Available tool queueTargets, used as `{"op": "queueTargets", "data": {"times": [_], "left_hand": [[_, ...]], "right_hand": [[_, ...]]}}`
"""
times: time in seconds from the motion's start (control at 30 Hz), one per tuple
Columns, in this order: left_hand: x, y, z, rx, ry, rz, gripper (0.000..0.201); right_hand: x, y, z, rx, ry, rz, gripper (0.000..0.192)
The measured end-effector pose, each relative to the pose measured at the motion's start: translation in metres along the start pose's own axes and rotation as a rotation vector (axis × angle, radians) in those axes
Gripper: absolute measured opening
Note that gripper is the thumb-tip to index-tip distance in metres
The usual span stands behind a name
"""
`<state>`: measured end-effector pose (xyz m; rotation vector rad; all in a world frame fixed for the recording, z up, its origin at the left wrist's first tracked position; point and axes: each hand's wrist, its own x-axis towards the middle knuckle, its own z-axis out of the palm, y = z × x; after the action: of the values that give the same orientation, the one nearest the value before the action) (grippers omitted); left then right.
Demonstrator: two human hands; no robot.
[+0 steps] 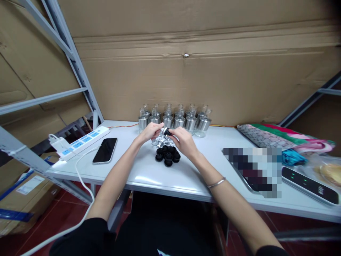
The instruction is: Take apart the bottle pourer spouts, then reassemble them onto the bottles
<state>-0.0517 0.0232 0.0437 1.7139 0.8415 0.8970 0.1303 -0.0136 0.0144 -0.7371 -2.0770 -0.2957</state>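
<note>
Over the middle of the white table [149,174], my left hand [150,132] and my right hand [183,140] meet around a small black cap [167,132] and a silver metal piece [163,131], held between the fingertips of both. Just below the hands lies a small pile of silver metal parts [160,143], and in front of it a cluster of several black round caps [167,155]. Behind the hands, several small bottles with silver collars and clear tops [174,119] stand in rows against the cardboard wall.
A black phone [105,150] lies face up at the left, beside a white power strip [82,141] with a plugged charger and cable. At the right are a patterned pouch [262,137], coloured cloth, a blue item [293,157] and a dark device [310,185]. Metal shelf frames stand at both sides.
</note>
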Motion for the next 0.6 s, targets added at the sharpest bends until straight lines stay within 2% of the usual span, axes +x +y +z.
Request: {"op": "queueTargets", "data": {"times": [0.17, 0.33, 0.4, 0.47, 0.6], "left_hand": [[0.0012, -0.0038, 0.0032, -0.025, -0.024, 0.039, 0.062], [0.0011, -0.0056, 0.0059, -0.007, -0.021, -0.009, 0.060], [0.0026, -0.0068, 0.0060, 0.001, 0.016, 0.011, 0.058], [0.0047, -0.0079, 0.0052, 0.007, 0.084, 0.072, 0.057], [0.0072, -0.0094, 0.0047, 0.047, 0.166, 0.208, 0.054]], "right_hand": [[-0.0006, 0.0015, -0.0004, -0.035, 0.001, -0.017, 0.023], [0.0010, -0.0012, -0.0040, 0.062, 0.077, 0.030, 0.027], [0.0018, -0.0028, -0.0043, 0.123, 0.145, 0.131, 0.022], [0.0023, -0.0032, -0.0030, 0.213, 0.183, 0.305, 0.022], [0.0032, 0.0024, 0.0020, 0.521, 0.105, 0.680, 0.043]]}}
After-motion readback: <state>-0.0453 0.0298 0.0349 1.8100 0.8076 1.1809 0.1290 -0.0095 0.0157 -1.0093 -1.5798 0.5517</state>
